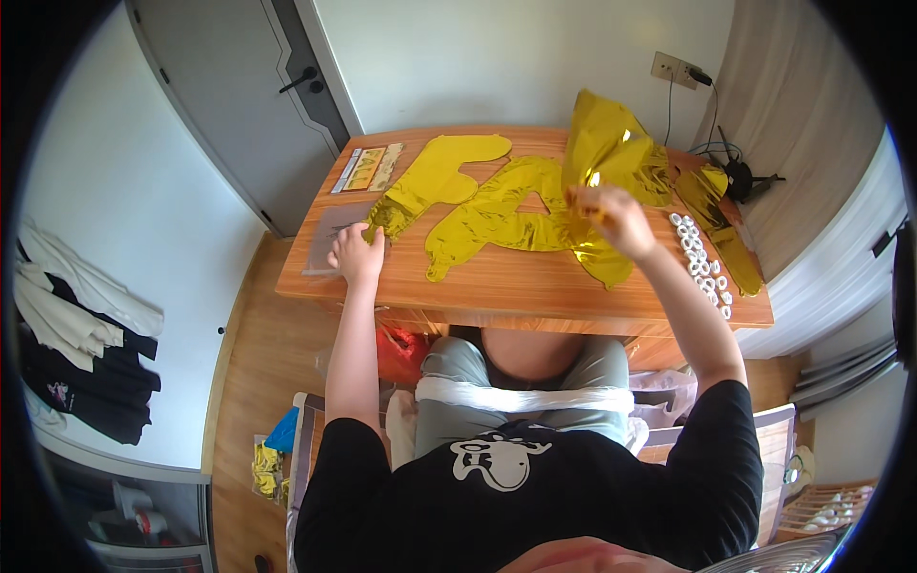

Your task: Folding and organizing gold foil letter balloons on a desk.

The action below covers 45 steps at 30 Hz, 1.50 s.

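Observation:
My right hand (616, 218) is raised over the right part of the table, closed on a shiny gold foil balloon (609, 143) that stands up creased from the fingers. My left hand (357, 252) rests at the table's left side. Its thumb and fingers are round the narrow lower end of a flat, F-shaped gold foil balloon (444, 172). Between my hands another flat gold foil balloon (497, 220), bent like a letter, lies on the wood. Parts of it are hidden behind the lifted foil and my right hand.
On the wooden table (535, 301), white tape rolls (702, 267) stand at the right beside another gold foil strip (712, 205). A clear plastic sheet (323, 234) and a printed card (366, 169) lie at the left. A black device with cables (740, 179) sits at the back right corner.

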{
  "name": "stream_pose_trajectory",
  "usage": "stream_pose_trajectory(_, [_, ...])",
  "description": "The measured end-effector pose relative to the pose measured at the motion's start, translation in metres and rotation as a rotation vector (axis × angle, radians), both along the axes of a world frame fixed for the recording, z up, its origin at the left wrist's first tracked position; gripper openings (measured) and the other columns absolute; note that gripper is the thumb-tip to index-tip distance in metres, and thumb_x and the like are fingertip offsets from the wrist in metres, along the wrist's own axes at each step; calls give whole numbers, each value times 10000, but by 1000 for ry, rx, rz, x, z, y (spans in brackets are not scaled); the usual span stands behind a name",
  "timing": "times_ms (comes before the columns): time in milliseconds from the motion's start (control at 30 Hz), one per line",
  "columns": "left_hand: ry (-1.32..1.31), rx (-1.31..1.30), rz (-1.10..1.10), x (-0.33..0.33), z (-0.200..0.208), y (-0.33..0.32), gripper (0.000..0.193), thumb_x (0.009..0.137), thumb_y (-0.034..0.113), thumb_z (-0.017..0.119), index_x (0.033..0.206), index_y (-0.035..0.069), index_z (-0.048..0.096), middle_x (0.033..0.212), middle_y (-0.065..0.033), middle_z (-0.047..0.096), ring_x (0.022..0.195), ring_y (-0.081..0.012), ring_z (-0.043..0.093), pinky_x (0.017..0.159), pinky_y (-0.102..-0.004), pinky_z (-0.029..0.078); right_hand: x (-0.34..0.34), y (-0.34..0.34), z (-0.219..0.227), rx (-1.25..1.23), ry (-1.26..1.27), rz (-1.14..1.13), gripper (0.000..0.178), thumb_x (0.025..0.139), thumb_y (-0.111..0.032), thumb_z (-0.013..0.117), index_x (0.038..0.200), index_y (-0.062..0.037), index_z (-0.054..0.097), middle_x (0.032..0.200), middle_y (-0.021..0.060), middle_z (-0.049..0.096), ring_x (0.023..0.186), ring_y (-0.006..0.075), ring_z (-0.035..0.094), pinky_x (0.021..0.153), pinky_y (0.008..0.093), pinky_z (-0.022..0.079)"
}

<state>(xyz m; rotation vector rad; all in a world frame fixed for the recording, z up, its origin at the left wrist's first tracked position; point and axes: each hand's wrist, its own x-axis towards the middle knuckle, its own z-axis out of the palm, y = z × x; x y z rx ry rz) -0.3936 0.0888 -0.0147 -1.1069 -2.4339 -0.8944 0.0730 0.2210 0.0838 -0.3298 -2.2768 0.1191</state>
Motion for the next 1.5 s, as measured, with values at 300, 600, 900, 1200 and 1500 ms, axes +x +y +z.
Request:
stream_pose_trajectory(300, [217, -259, -720, 55, 38, 69, 370, 990, 340, 636, 1335, 211, 671, 1460, -75, 590, 1369, -291, 525, 1115, -508, 409, -4, -60, -65, -130, -388, -30, 313, 816, -135, 784, 1113, -81, 706, 1290, 109, 691, 1159, 339, 651, 979, 453, 528])
stream_pose_trajectory(600, [184, -341, -819, 71, 25, 151, 383, 933, 340, 712, 1287, 195, 698, 1410, -56, 624, 1328, -268, 550, 1105, -432, 449, 2, -63, -79, -392, -308, -8, 822, 885, -688, 612, 1471, -115, 549, 1553, 176, 487, 1456, 456, 388, 1203, 601, 268])
stream_pose_trajectory(900, [23, -323, -776, 59, 12, 174, 424, 910, 406, 737, 1256, 162, 708, 1320, -71, 667, 1278, -286, 575, 1086, -439, 461, -25, -68, -88, -334, -444, -490, 595, 953, -440, 650, 1458, -137, 563, 1569, 144, 471, 1472, 372, 389, 1223, 522, 290])
stream_pose_trajectory(1200, [162, -272, -729, 84, 17, 166, 554, 973, 471, 658, 1397, 120, 599, 1452, -115, 577, 1380, -315, 504, 1153, -483, 406, -25, -72, -85, -333, -437, -498, 615, 956, -490, 612, 1452, -129, 567, 1571, 133, 469, 1476, 357, 383, 1236, 522, 267])
stream_pose_trajectory(1500, [92, -691, -973, 110, 19, 77, 789, 1006, 591, 541, 1615, 137, 328, 1697, -160, 228, 1573, -361, 183, 1273, -516, 180, -21, -74, -87, -293, -357, -483, 528, 919, -394, 639, 1373, -123, 625, 1480, 124, 558, 1392, 351, 468, 1212, 570, 293])
